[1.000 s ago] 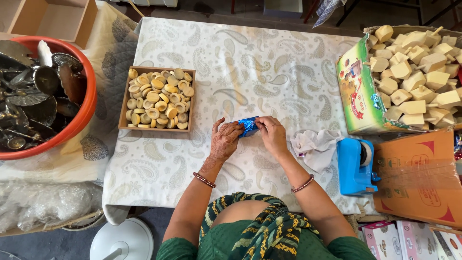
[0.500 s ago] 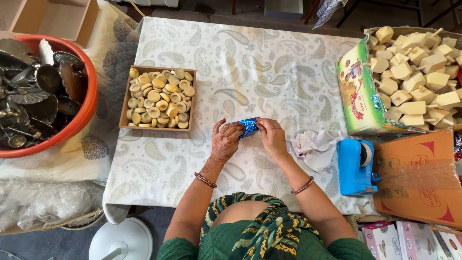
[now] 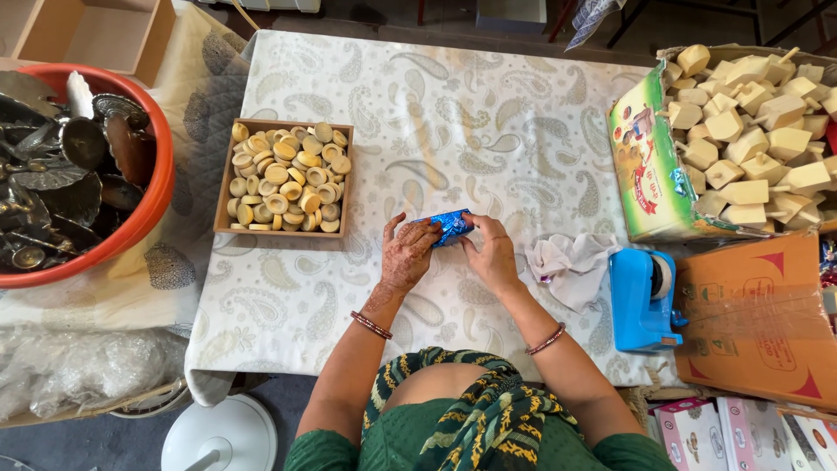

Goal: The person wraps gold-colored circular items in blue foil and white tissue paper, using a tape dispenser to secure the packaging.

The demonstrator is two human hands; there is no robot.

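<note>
A small packet wrapped in shiny blue foil (image 3: 452, 226) lies on the patterned white tablecloth (image 3: 488, 131) just in front of me. My left hand (image 3: 407, 255) grips its left end and my right hand (image 3: 491, 253) grips its right end, fingers pressed on the foil. To the left of my hands sits a shallow wooden tray (image 3: 223, 187) filled with several small round yellow wooden pieces (image 3: 283, 177).
A blue tape dispenser (image 3: 641, 298) and a crumpled white cloth (image 3: 568, 263) lie right of my hands. A printed carton (image 3: 649, 166) of pale wooden blocks (image 3: 754, 131) stands at the far right, above a brown cardboard box (image 3: 758, 323). An orange tub (image 3: 144, 209) of dark metal ware sits left.
</note>
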